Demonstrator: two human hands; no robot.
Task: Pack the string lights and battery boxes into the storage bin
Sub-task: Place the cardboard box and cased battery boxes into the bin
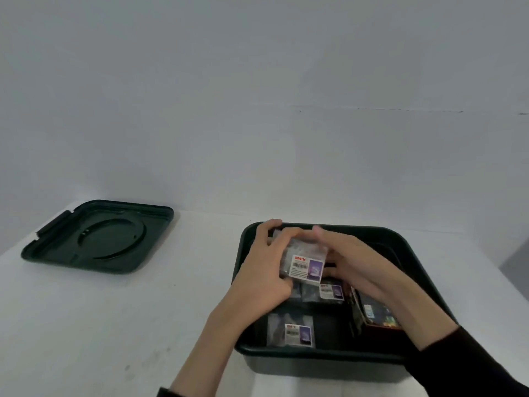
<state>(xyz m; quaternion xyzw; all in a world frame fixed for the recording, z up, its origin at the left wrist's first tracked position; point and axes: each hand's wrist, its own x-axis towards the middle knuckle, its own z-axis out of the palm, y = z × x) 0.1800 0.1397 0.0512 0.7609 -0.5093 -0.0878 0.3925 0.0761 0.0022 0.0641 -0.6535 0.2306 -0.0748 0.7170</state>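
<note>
A dark green storage bin (320, 357) sits on the white table at the right. Over its far left part, my left hand (264, 270) and my right hand (350, 260) both grip a clear bag of string lights (307, 267) with a white and purple label. Below it, inside the bin, lie two more labelled bags: one in the middle (330, 292) and one near the front wall (297, 333). A dark printed box (378, 313) lies at the bin's right side, partly hidden by my right forearm.
The bin's dark green lid (97, 237) lies upside down on the table at the left, apart from the bin. A plain white wall rises behind the table. A grey floor patch (515, 267) shows past the table's right edge.
</note>
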